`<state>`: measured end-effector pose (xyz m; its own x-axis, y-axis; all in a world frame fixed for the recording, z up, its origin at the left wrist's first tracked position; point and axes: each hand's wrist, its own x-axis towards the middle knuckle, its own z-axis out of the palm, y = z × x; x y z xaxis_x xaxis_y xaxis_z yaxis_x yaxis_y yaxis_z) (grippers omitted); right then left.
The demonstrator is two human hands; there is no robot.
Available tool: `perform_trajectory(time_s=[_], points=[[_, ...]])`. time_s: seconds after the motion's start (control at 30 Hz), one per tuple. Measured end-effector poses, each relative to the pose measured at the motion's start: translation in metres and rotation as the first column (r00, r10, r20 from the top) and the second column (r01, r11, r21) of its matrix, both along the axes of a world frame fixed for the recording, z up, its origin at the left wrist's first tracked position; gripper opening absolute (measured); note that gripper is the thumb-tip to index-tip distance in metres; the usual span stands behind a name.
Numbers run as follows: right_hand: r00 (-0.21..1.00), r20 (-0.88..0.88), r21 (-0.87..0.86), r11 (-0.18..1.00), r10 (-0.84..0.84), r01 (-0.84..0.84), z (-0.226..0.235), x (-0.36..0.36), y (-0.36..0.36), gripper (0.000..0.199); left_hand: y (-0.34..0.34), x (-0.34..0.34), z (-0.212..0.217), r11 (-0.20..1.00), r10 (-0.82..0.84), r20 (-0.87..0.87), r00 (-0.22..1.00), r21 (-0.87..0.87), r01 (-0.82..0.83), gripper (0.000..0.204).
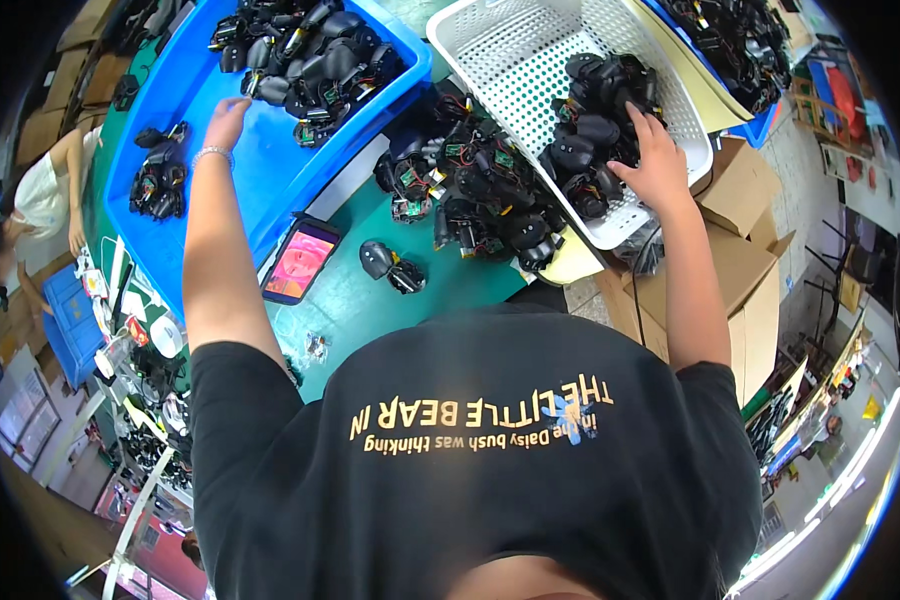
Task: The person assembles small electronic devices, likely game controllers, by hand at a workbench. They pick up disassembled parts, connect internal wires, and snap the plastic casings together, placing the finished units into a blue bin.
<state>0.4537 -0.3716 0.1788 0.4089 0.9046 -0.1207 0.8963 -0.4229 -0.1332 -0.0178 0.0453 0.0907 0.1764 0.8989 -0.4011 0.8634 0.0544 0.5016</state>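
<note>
My left hand (227, 124) reaches into the blue bin (300, 190). Its fingers are stretched out beside a pile of black rounded plastic units with wires and circuit boards (335, 60), and no held object shows. Over the white perforated basket (500, 60), my right hand (656, 165) has its thumb and fingers spread against black units (595, 130) of the same sort heaped inside. Between the two containers lies a further heap of such units (480, 180) on the green table. A single unit (392, 266) lies apart, close to my body.
A phone with a lit screen (301, 260) lies by the blue bin. A few units (160, 175) sit at that bin's left side. Cardboard boxes (735, 270) stand right of the basket, where a dark cable hangs. Another person (55, 190) is at the far left near a blue crate (73, 320).
</note>
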Motion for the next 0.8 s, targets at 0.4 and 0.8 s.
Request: perform_trajectory(time_s=[0.4, 0.8], points=[[0.994, -0.026, -0.038, 0.993, 0.107, -0.108, -0.031, 0.041, 0.001, 0.033, -0.207, 0.035, 0.104, 0.817, -0.191, 0.448, 0.873, 0.566, -0.111, 0.019], [-0.031, -0.916, 0.367, 0.866, 0.4, 0.339, 0.112, -0.05, 0.02, 0.016, -0.312, 0.095, 0.142, 0.968, 0.17, 0.868, 0.466, -0.235, 0.086, 0.031]])
